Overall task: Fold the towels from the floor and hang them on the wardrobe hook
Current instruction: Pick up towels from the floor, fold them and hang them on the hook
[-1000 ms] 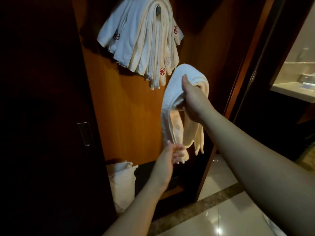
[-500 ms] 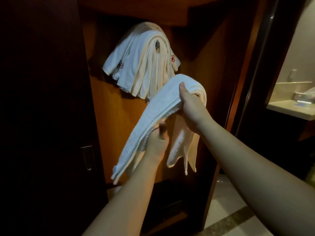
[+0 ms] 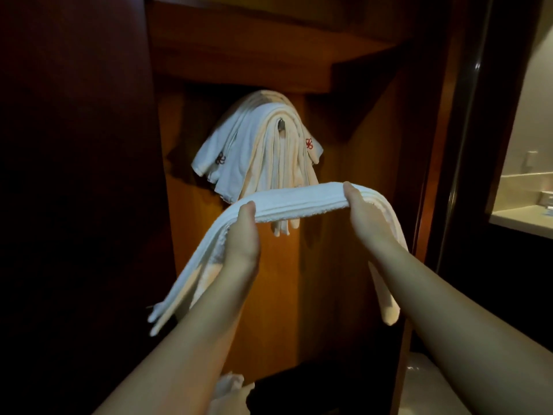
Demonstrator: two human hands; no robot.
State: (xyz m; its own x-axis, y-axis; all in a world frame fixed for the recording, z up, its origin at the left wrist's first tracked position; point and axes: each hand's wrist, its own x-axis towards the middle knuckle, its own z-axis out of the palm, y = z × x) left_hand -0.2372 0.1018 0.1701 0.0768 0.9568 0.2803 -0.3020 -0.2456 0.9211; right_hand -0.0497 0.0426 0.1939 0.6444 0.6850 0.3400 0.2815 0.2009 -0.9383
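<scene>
A long folded white towel (image 3: 299, 202) stretches level between my hands, both ends drooping down. My left hand (image 3: 242, 235) grips it left of centre, thumb on top. My right hand (image 3: 363, 215) grips it further right. Just above and behind, several folded white towels (image 3: 257, 154) with red emblems hang over the metal wardrobe hook (image 3: 281, 124) on the orange wooden back panel. The held towel sits in front of their lower tips.
A wooden shelf (image 3: 269, 61) juts out above the hook. A dark wardrobe door (image 3: 74, 175) stands on the left. Crumpled white cloth (image 3: 230, 390) lies low in the wardrobe. A dark door frame (image 3: 466, 145) and a bathroom counter (image 3: 520, 217) are on the right.
My left hand rose and took hold of the towel, pulling it out level between both hands. Both hands lifted it up toward the hanging towels.
</scene>
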